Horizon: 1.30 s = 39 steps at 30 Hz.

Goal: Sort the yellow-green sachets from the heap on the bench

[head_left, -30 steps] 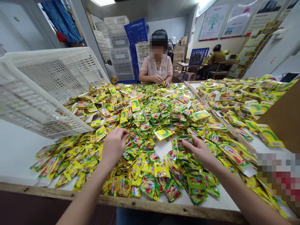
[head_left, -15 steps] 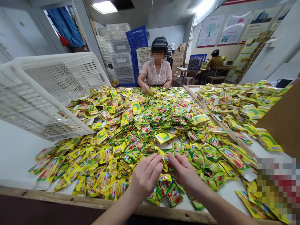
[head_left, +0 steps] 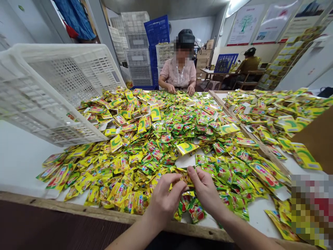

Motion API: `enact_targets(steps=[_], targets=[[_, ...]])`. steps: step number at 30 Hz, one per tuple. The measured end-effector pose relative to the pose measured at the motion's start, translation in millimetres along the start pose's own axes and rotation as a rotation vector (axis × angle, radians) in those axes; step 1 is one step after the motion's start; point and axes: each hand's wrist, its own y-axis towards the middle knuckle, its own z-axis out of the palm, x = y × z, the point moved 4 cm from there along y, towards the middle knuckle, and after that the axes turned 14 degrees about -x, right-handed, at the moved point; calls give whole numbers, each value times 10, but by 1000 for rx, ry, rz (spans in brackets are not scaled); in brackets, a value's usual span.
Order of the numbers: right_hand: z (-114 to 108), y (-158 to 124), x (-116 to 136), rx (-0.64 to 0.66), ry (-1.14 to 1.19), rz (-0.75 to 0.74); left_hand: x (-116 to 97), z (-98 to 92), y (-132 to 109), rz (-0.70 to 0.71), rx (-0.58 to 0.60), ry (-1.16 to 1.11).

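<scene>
In front of me, at the near edge of a heap of small shiny packets [head_left: 122,185], both my hands are close together. My right hand [head_left: 208,189] is closed, its thumb pressed on a small yellow-green packet [head_left: 185,172]. Beside it, my left hand [head_left: 166,196] has curled fingers near the same packet's left side; what lies between its fingertips is hidden. Yellow packets surround my left hand, while green ones with red fruit prints [head_left: 196,211] lie below and right of my right hand.
Flat yellow boxes [head_left: 187,148] lie on the heap. A white crate [head_left: 59,100] tips over its left side. Wooden strips [head_left: 262,152] edge and divide the table. Brown cardboard [head_left: 316,139] stands at right. A co-worker [head_left: 179,71] sits opposite, hands at the heap.
My left hand's fingers have shifted and curled lower, while my right thumb still presses on a packet. The co-worker's hand has drawn back toward the body. The view has tilted slightly.
</scene>
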Motion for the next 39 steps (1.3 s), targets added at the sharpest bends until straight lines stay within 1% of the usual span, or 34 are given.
enact_targets(steps=[2, 4, 7, 10, 11, 13, 15, 17, 18, 20, 22, 23, 25, 27, 29, 31, 33, 35, 39], targets=[[-26, -20, -10, -65, -39, -26, 12, -7, -20, -77, -8, -86], [-35, -50, -12, -85, -66, -80, 54, -8, -18, -202, -5, -148], [-12, -100, -22, -34, -66, -156, 166, -21, -9, -459, -26, -120], [-3, -124, -29, -19, -80, -235, 284, 5, -72, -764, 18, -179], [5, -126, -30, 0, -87, -260, 315, 13, -100, -842, 25, -209], [33, -123, -36, 76, -111, -285, 367, 22, -141, -934, 24, -247], [57, -106, -47, 146, -158, -287, 407, 42, -145, -965, 70, -295], [56, -74, -44, 161, -216, -304, 438, 64, -103, -948, 154, -364], [51, -56, -35, 162, -242, -323, 452, 63, -64, -914, 189, -380], [38, -22, -10, 173, -294, -366, 478, 37, 34, -802, 236, -359], [37, -1, 11, 231, -321, -391, 492, 15, 113, -702, 293, -326], [41, 4, 18, 272, -321, -398, 495, 16, 131, -684, 329, -327], [55, 5, 28, 346, -306, -415, 499, 44, 115, -737, 374, -374], [68, 9, 28, 358, -300, -432, 497, 95, 48, -836, 336, -413], [80, 23, 12, 309, -287, -402, 489, 139, -31, -877, 223, -351], [102, 27, -22, 265, -222, -283, 461, 160, -82, -817, 98, -227], [133, 0, -52, 246, -134, -144, 420, 165, -94, -736, 9, -158], [160, -52, -54, 222, -75, -79, 396, 162, -82, -727, -35, -175], [153, -122, -22, 165, -23, -102, 410, 157, -48, -893, -46, -312]])
